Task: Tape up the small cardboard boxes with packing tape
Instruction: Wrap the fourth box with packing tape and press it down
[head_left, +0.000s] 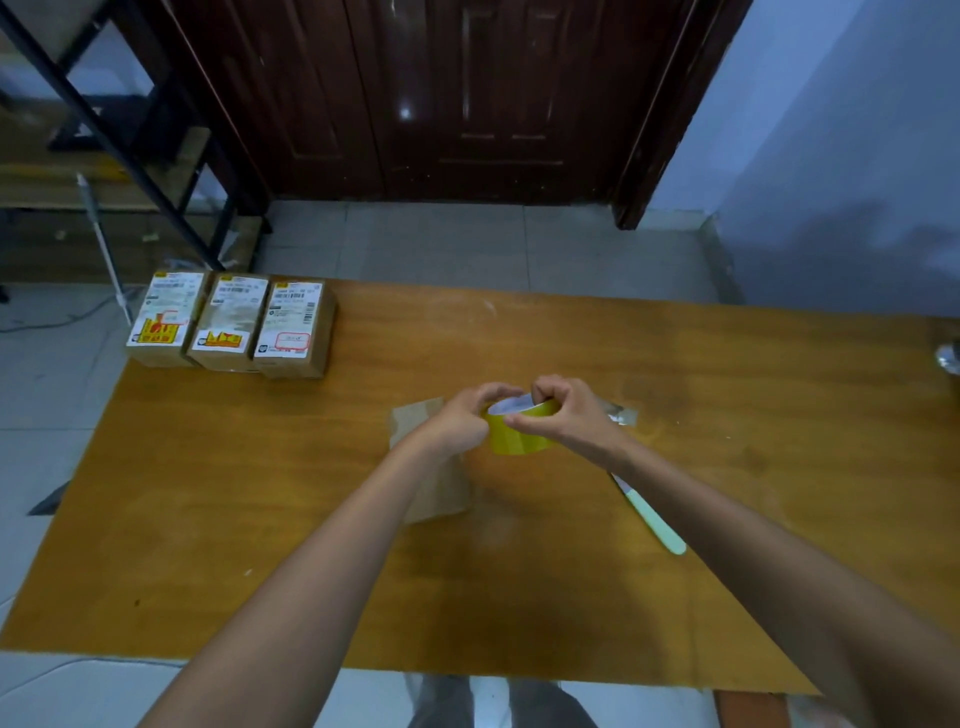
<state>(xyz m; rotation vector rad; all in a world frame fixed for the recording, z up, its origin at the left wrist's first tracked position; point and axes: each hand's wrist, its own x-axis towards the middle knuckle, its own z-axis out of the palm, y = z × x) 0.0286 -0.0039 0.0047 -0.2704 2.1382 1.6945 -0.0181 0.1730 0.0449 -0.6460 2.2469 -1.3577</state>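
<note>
Likely a room in a home or small back room used for parcel packing. A worn orange-brown wooden table (260, 519) stands on pale grey floor tiles (441, 244); beyond its far edge is a dark red-brown panelled wooden door (415, 93), with a black metal-framed shelf rack (130, 145) beyond its far left corner. Three small brown cardboard boxes with printed shipping labels (231, 322) sit on that corner; a plain pale blue wall (831, 130) lies beyond the table's far right.

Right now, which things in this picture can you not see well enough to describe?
- Cardboard box, head view: mostly hidden under the left hand and forearm; flaps open or closed, cannot tell.
- Tape roll: both hands' fingers cover its top, right hand included; loose end not visible.
- Green-handled tool: blade end hidden by the right forearm.
- Shiny object: cut off by the right edge.
- Labels on three boxes: print too small.
</note>
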